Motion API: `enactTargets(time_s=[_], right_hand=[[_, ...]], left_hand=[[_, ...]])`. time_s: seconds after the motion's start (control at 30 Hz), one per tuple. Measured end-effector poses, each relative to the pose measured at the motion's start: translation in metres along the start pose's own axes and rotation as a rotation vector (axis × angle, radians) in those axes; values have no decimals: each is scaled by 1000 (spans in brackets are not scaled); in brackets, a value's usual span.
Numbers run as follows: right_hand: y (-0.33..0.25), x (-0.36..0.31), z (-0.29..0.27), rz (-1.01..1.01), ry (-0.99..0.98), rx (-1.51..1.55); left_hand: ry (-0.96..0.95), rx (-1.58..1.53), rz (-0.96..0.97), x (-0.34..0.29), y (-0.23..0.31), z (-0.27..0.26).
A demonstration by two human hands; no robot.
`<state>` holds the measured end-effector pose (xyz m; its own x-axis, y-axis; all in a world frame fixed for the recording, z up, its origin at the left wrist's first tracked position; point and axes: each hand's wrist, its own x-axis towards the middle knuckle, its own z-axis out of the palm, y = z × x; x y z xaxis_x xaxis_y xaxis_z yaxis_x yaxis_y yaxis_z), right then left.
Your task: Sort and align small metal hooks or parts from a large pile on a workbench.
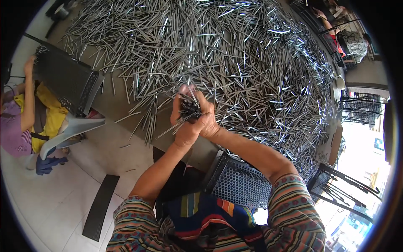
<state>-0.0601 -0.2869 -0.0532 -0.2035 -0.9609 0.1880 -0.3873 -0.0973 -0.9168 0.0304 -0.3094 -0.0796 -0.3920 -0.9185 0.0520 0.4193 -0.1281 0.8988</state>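
Observation:
Both hands are wrapped round an upright bundle of thin dark strips (189, 109), whose ends face up between the palms. My left hand (184, 131) clasps it from the left and below. From the right, my right hand (206, 114) closes on the same bundle, the two hands touching at their heels. Beneath and beyond them spreads a big heap of loose, shiny grey strips (260, 75), thin and straight. Several strips (149, 119) stick out over the table edge to the left of my hands. The lower end of the bundle is hidden.
A black perforated crate (241, 178) stands below my right forearm. At the left, another person (27, 113) has a hand on a dark crate (65, 77) beside a grey plastic chair (73, 130). A black flat panel (100, 208) lies on the floor (50, 197). More racks stand at the right.

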Motion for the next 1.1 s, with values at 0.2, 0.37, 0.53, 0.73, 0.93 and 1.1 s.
enactTargets(time_s=[0.2, 0.37, 0.53, 0.73, 0.93, 1.1], right_hand=[[52, 0, 4, 136, 22, -225], [48, 16, -15, 162, -3, -98], [24, 29, -88, 741, -279, 6], [14, 6, -101, 651, -622, 85], [23, -26, -99, 1089, -718, 635], [24, -37, -100, 1127, -777, 666]], left_hand=[[39, 19, -86, 12, -16, 1], [3, 134, -229, 20, 12, 8], [-85, 856, 501, -5, 61, 30], [-611, 1333, 795, -11, 37, 30], [-622, 1428, 1055, -8, 21, 32], [-701, 1258, 1025, -11, 5, 27]])
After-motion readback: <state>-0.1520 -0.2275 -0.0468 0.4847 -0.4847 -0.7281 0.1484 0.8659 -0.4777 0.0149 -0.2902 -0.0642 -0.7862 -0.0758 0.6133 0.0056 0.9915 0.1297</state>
